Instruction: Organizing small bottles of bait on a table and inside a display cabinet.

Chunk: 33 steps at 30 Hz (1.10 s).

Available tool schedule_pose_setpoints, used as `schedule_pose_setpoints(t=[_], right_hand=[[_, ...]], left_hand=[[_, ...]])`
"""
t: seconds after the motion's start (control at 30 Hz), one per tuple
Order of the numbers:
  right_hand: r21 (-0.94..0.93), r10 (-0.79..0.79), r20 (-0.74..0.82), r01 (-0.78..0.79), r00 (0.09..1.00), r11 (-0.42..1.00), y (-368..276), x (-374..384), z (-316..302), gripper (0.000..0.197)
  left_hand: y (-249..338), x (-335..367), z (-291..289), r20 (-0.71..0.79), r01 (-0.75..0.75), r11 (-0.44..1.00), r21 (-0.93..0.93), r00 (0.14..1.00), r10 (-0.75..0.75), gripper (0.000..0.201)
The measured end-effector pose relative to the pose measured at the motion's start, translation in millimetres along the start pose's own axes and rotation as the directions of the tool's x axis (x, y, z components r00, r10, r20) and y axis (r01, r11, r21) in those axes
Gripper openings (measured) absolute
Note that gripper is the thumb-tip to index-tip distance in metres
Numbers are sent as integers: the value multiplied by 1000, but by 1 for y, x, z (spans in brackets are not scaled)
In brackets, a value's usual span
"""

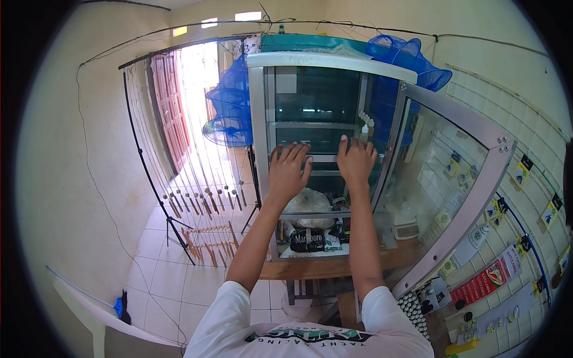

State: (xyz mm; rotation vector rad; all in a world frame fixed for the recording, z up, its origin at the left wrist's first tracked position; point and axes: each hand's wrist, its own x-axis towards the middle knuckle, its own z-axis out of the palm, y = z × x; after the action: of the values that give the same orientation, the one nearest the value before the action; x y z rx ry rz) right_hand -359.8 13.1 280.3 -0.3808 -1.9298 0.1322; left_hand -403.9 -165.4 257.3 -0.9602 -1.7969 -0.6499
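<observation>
Both of my hands are raised at the front of a glass display cabinet point(256, 113) with a pale metal frame. My left hand point(289, 172) lies over the metal edge of a middle shelf point(324, 159), its fingers spread and its thumb apart. My right hand point(357, 162) is at the same edge further right, thumb up and apart from the fingers. Neither hand shows anything held. Just beyond the right fingertips stands a small white bottle point(364, 131). Below the hands, a whitish plastic bag point(305, 203) and a black packet point(307, 240) lie on the lower shelves.
The cabinet's glass door point(441, 173) stands swung out on the right. Blue mesh nets point(230, 110) hang beside the cabinet. At left, a black stand point(143, 161) carries lines with wooden pieces. A wire grid point(513, 179) with small packets covers the right wall. A wooden table point(298, 269) supports the cabinet.
</observation>
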Motion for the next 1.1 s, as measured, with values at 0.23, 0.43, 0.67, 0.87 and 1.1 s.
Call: schedule_pose_setpoints(t=[0.23, 0.43, 0.67, 0.87, 1.1], right_hand=[[-152, 229, 442, -179, 867, 972, 4, 31, -7, 85], [-222, 271, 596, -170, 756, 960, 6, 40, -8, 108], [-220, 267, 670, -159, 693, 963, 11, 52, -3, 117], [-224, 279, 686, -169, 672, 960, 16, 58, 4, 120], [-182, 158, 581, -62, 798, 981, 11, 39, -6, 105]], left_hand=[[-1, 0, 1, -10, 6, 1000, -1, 1000, -6, 30], [-1, 0, 1, 8, 11, 1000, -4, 1000, -11, 31], [-2, -1, 1, -8, -5, 1000, 11, 1000, 5, 31], [-4, -2, 1, 0, -19, 1000, -2, 1000, 19, 32], [-3, -4, 0, 8, -33, 999, -6, 999, 33, 34]])
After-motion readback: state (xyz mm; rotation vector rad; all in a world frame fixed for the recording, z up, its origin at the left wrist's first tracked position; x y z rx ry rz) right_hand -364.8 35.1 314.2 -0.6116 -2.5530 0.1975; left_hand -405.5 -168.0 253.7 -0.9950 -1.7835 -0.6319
